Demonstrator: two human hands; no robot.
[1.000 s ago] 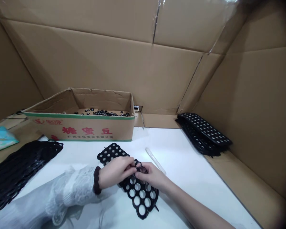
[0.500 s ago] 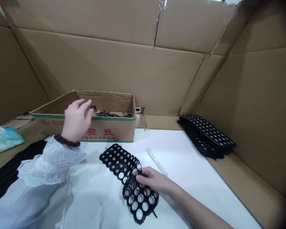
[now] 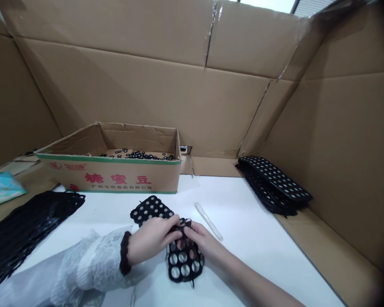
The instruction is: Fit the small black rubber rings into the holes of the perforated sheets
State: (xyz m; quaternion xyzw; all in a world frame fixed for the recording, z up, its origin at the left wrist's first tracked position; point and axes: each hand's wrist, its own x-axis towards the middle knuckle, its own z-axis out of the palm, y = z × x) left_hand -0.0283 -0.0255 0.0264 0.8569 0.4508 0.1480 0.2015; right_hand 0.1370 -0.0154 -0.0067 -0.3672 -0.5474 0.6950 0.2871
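Observation:
A black strip with rows of round holes lies bent over the white table, its far part stretched flat to the upper left. My right hand pinches it near the middle, thumb on top and fingers partly behind it. From the left, my left hand has closed its thumb and fingers on the same strip, close to the right fingertips. Any small piece between the left fingers is hidden. Beyond the hands stands an open cardboard box with many small black rings inside.
A clear slim tube lies right of the strip. Folded black perforated strips are stacked at the right. A bundle of black cords or strips and a blue-white packet lie left. Tall cardboard walls enclose the table.
My left hand has come from above the cardboard box down to the black strip, meeting the right hand. The strip's near end has shifted slightly, and my right hand keeps its hold.

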